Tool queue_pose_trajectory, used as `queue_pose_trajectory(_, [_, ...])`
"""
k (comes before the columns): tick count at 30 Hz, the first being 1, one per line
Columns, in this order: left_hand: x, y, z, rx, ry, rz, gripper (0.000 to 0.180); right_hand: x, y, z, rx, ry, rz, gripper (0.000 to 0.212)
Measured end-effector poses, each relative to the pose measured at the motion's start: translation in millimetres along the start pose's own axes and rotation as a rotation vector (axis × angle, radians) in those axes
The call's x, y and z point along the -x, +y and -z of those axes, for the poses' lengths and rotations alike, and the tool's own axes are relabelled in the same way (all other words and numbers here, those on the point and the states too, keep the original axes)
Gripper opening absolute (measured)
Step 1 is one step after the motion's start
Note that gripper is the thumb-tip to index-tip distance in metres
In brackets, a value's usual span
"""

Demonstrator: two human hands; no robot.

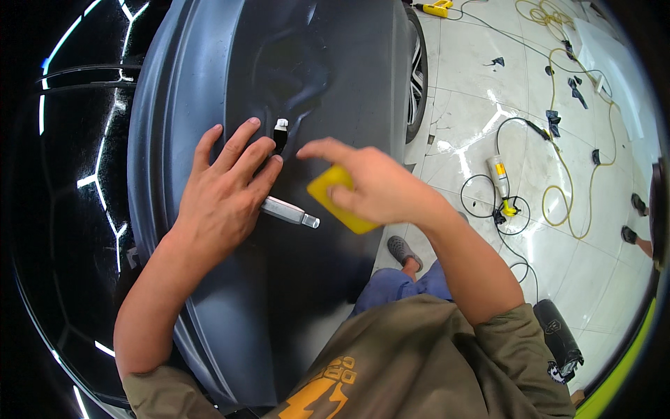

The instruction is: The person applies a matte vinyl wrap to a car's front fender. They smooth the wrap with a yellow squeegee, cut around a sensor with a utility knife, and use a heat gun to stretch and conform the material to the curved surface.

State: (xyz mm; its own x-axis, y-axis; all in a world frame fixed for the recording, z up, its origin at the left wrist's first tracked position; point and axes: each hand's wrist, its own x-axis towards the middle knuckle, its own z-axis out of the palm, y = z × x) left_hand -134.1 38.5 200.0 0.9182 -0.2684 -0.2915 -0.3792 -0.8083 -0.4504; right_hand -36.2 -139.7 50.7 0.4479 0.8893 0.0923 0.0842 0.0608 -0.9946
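Grey panel (349, 91), partly rumpled.
The left hand (225, 187) rests there, fingers spread, nearer the left edge; near the right edge the right hand (373, 183) grips a yellow card (324, 188), seemingly light, stiff, best taken by its faces.

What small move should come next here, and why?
Perhaps bring the squeegee to the creases ahead of the left hand: the right hand holds it, the left is spread beside the handle, and the film looks rumpled there.
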Motion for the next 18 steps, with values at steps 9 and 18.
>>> queue_pose_trajectory(9, [-1,-3,-1,-0.009,-0.008,-0.003,0.045,-1,4,-18,0.443,-0.023,0.091,0.075])
queue_pose_trajectory(18, [0,0,-3,0.02,-0.001,-0.003,0.041,-13,17,2,0.745,0.011,0.172,0.079])
